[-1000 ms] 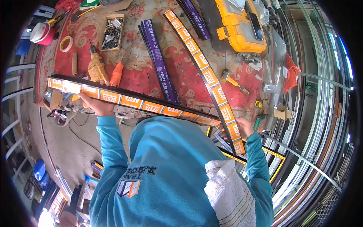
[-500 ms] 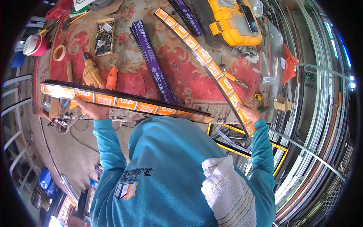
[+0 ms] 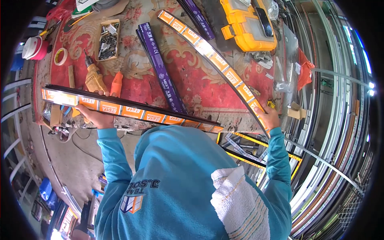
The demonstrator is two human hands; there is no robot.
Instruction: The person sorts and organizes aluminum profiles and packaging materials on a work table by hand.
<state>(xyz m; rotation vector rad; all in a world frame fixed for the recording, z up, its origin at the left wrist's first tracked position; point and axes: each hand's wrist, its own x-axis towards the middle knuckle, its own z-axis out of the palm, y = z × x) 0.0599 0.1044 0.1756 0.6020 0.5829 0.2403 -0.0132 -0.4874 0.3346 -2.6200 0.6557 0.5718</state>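
Holding, with hands well apart, crosswise strip (image 3: 131, 112) near left end in left hand (image 3: 96, 117) and diagonal strip (image 3: 220, 62), slanting away leftward, by near end in right hand (image 3: 270, 118).

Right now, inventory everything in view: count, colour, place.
Table: one, red carpet, ahead.
Orange bars: two or more, orange labels, held.
Purple bars: two or more, purple labels, on table.
Drill: one, yellow, left.
Unclear object: one, orange, beside drill.
Tape roll: one, yellowish, left.
Box: one, tan, far left.
Toolbox: one, yellow, far right.
Phone: one, black, on toolbox.
Jug: one, red and white, left.
Towel: one, white, right shoulder.
Long bars: many, mixed colours, right.
Left hand: one, blue sleeve, holding bars.
Right hand: one, blue sleeve, holding a bar.
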